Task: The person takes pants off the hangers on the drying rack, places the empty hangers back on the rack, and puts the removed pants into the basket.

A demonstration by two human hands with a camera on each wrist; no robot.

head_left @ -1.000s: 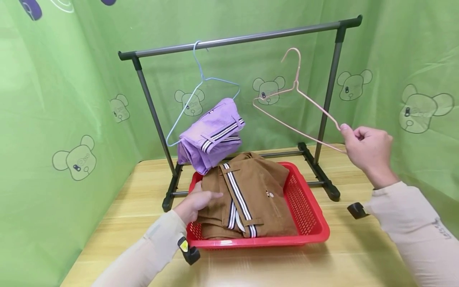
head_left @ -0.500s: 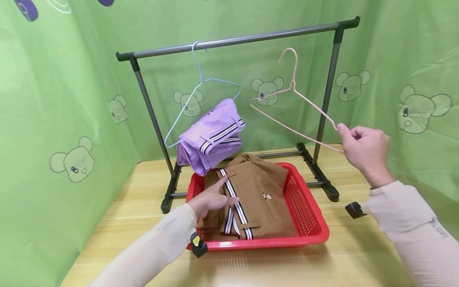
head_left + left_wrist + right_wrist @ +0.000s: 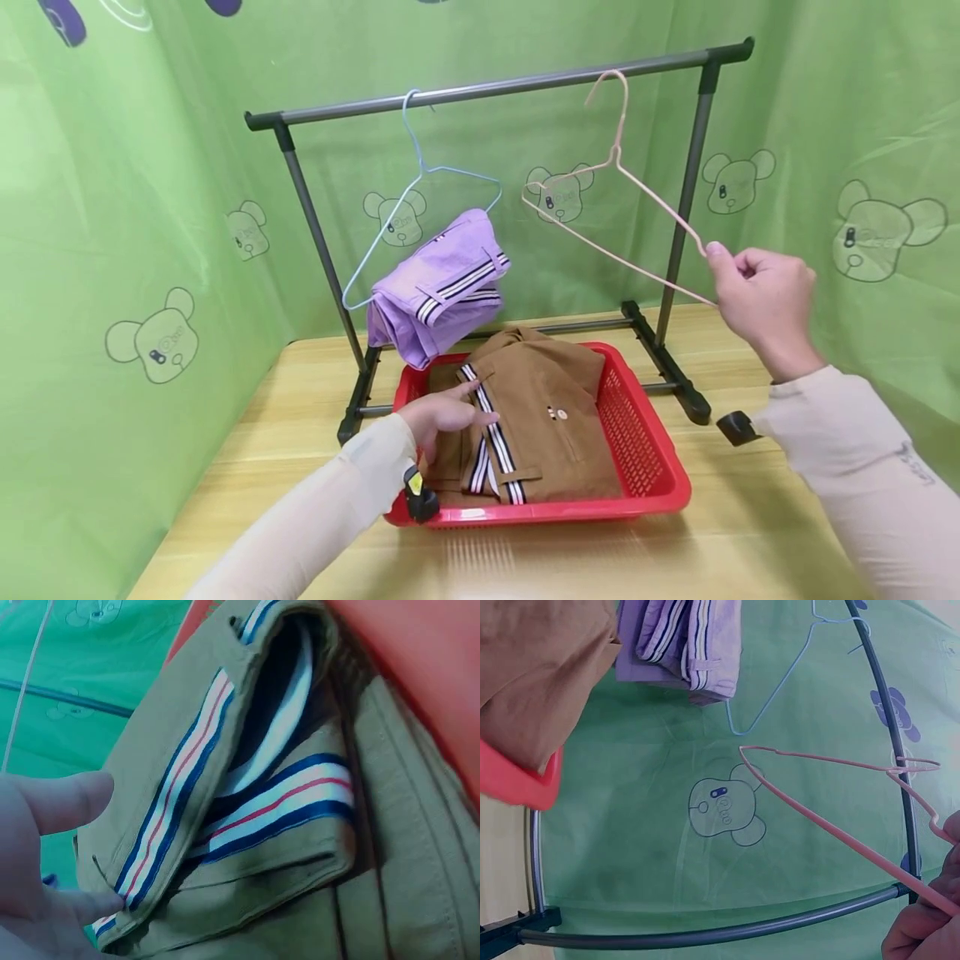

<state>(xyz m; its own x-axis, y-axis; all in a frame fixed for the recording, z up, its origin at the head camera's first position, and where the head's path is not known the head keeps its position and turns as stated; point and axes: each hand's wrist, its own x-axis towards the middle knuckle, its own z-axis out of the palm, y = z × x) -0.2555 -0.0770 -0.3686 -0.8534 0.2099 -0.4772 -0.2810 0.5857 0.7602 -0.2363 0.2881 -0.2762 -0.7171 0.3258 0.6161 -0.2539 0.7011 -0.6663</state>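
Observation:
In the head view my right hand (image 3: 768, 304) grips one end of a pink wire hanger (image 3: 652, 187), holding it up by its side bends. The hanger's hook overlaps the rack's bar (image 3: 525, 82) in that view. My left hand (image 3: 442, 414) is over the folded brown trousers (image 3: 558, 450), thumb and forefinger spread apart. One fingertip reaches the striped waistband (image 3: 176, 787) in the left wrist view, while the thumb stays off the cloth. The trousers lie in a red basket (image 3: 652, 450). From the rack hangs a blue hanger (image 3: 390, 217) carrying folded purple trousers (image 3: 450, 279).
The grey metal rack stands behind the basket, its right post (image 3: 686, 183) and black foot (image 3: 667, 367) close to the basket's side. Wooden table boards (image 3: 292, 467) run beneath. Green curtain (image 3: 150, 233) with bear prints surrounds the table.
My left hand has moved right from the basket's left side onto the trousers' waistband, its fingers spread. My right hand has raised the pink hanger slightly, bringing its hook up to the bar.

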